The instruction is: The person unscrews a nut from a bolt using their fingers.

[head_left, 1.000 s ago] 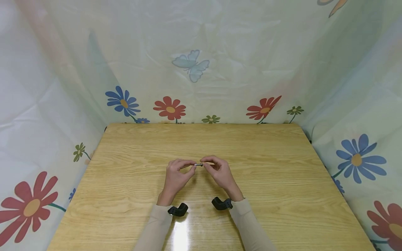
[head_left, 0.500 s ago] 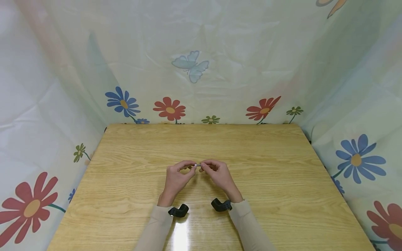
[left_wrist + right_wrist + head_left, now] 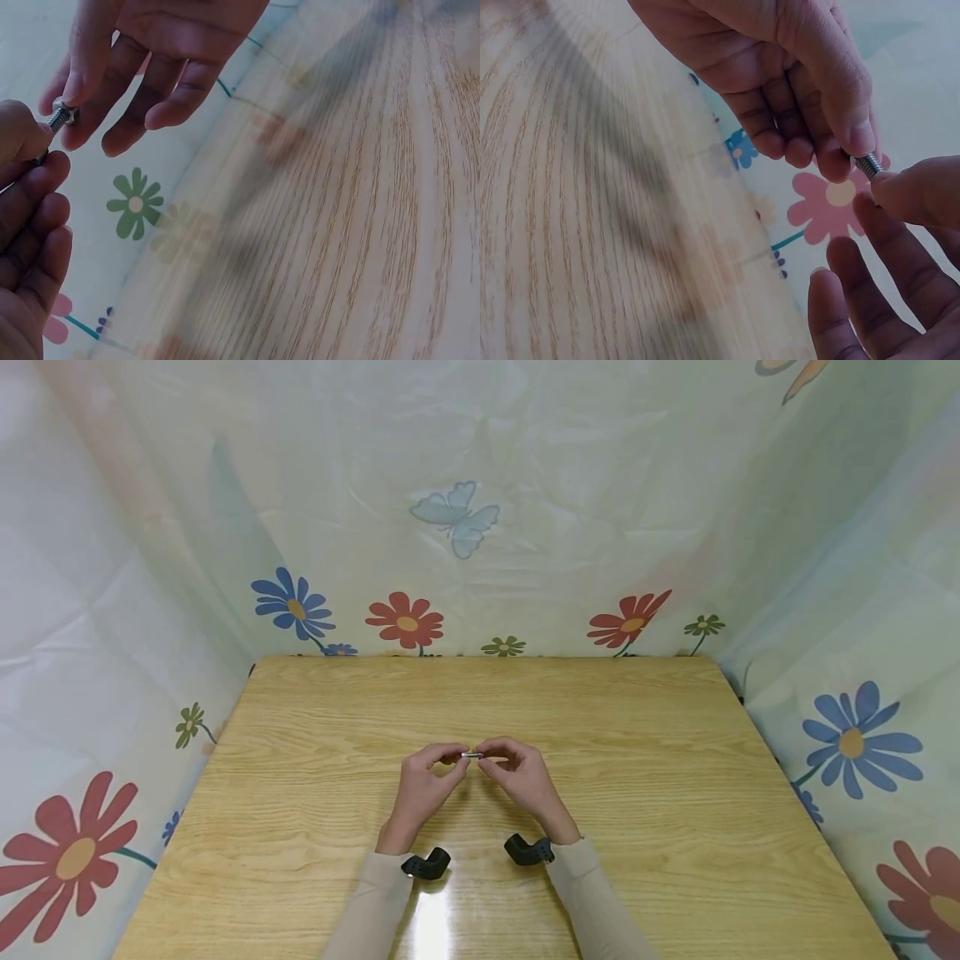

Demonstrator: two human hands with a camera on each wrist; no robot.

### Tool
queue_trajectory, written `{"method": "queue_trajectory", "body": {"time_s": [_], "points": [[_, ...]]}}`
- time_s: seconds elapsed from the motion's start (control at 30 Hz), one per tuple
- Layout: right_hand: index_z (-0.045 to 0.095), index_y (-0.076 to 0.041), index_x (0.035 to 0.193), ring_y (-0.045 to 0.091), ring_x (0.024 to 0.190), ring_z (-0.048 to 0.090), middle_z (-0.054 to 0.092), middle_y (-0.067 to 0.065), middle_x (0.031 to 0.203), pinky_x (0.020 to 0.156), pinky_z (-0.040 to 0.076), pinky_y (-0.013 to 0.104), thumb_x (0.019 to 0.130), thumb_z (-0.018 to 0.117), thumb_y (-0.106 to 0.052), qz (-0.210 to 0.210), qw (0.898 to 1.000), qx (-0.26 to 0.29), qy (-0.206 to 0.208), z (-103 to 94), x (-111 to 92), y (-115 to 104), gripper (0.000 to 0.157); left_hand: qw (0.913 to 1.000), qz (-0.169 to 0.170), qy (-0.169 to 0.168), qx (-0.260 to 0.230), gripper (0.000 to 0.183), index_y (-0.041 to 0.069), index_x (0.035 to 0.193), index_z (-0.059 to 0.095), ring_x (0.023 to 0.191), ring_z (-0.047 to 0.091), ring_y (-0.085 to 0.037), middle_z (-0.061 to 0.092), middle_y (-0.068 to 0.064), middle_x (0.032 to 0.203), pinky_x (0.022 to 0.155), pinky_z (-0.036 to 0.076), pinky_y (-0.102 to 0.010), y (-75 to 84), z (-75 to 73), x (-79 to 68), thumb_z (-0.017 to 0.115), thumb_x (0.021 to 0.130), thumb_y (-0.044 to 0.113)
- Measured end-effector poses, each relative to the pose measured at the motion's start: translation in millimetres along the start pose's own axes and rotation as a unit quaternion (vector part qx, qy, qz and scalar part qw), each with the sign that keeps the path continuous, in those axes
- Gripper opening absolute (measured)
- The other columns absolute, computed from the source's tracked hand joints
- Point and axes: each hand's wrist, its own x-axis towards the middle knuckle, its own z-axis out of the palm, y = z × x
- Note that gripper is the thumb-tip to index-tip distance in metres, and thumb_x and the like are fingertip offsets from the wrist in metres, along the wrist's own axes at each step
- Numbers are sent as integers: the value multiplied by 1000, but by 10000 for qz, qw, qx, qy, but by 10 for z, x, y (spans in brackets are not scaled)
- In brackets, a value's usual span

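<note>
A small silver bolt lies level between both hands, above the table. Its threaded shaft shows in the left wrist view, with a hexagonal metal piece at the right hand's end; whether that is a nut or the head, I cannot tell. My left hand pinches the left end of the bolt between thumb and index finger, hiding that end. With thumb and index finger, my right hand pinches the hexagonal end, its other fingers loosely bent. Some thread is visible between the thumbs in the right wrist view.
The wooden table spreads around the hands. A flower-printed curtain stands behind it and along both sides. Black camera mounts sit on the left wrist and right wrist.
My right thumb and fingers rolled over the bolt's end, covering more of it half a second ago, then shifted back so more shows. My left hand stays nearly still, holding the bolt.
</note>
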Motion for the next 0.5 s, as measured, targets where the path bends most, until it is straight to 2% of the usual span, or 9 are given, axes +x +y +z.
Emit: {"method": "queue_trajectory", "body": {"time_s": [0.13, 0.27, 0.4, 0.5], "points": [[69, -1, 125, 35, 123, 62, 68, 17, 128, 93, 56, 25, 100, 68, -14, -69, 9999, 90, -40, -14, -5, -27, 28, 10000, -6, -23, 44, 15, 3, 104, 79, 86, 72, -22, 79, -9, 98, 79, 60, -35, -6, -5, -3, 79, 89, 2], [66, 0, 131, 35, 119, 64, 70, 16, 125, 95, 57, 38, 104, 64, -24, 150, 9998, 44, 95, -15, -6, -67, 36, 9999, 63, -46, 102, 17, -1, 105, 79, 86, 73, -23, 79, -10, 99, 79, 60, -36, -17, -10, 6, 79, 89, 3], [73, -1, 118, 38, 105, 70, 76, 14, 107, 90, 57, 51, 103, 64, -32, 402, 9988, -91, 257, -3, -2, -66, 35, 9999, 44, -81, 83, 17, -3, 105, 78, 87, 73, -24, 79, -10, 99, 79, 60, -35, -22, -16, 12, 79, 89, 4], [77, -3, 110, 40, 99, 72, 78, 14, 96, 88, 57, 52, 103, 65, -31, 449, 9984, -234, 265, 7, 4, -41, 31, 9999, 7, -122, 30, 16, -2, 105, 79, 88, 73, -24, 79, -11, 100, 80, 61, -37, -22, -22, 11, 78, 90, 4]]}}
